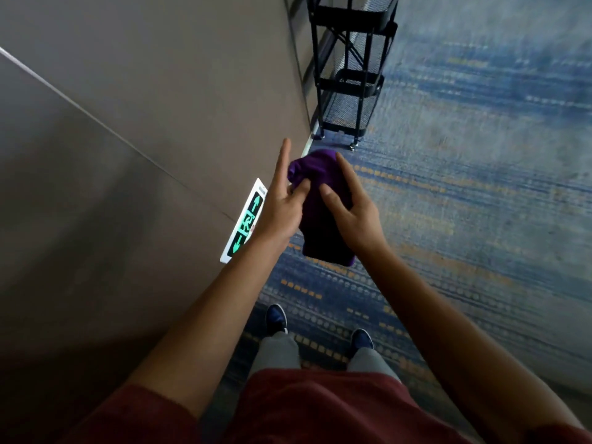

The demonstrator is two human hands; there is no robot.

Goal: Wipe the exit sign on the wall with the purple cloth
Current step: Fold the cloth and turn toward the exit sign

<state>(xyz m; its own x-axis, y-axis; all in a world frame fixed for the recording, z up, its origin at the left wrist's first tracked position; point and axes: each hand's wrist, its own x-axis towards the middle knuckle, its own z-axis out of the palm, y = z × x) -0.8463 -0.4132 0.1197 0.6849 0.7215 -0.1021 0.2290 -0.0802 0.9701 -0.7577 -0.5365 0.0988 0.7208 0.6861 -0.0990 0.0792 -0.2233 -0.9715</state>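
Note:
The purple cloth (323, 216) hangs bunched between both hands, above the carpet. My left hand (283, 206) pinches its upper left part with thumb and bent fingers, while the index finger sticks straight out. My right hand (352, 206) grips the cloth's right side, fingers curled over it. The exit sign (248, 219), a white-framed plate with glowing green arrows and a running figure, is set low on the grey wall (144, 123), just left of my left wrist. My wrist hides a bit of the sign's right edge. The cloth is apart from the sign.
A black wire-mesh cart on wheels (350, 75) stands by the wall farther ahead. Blue and yellow patterned carpet (464, 187) spreads to the right. My two dark shoes (277, 317) stand close to the wall's base.

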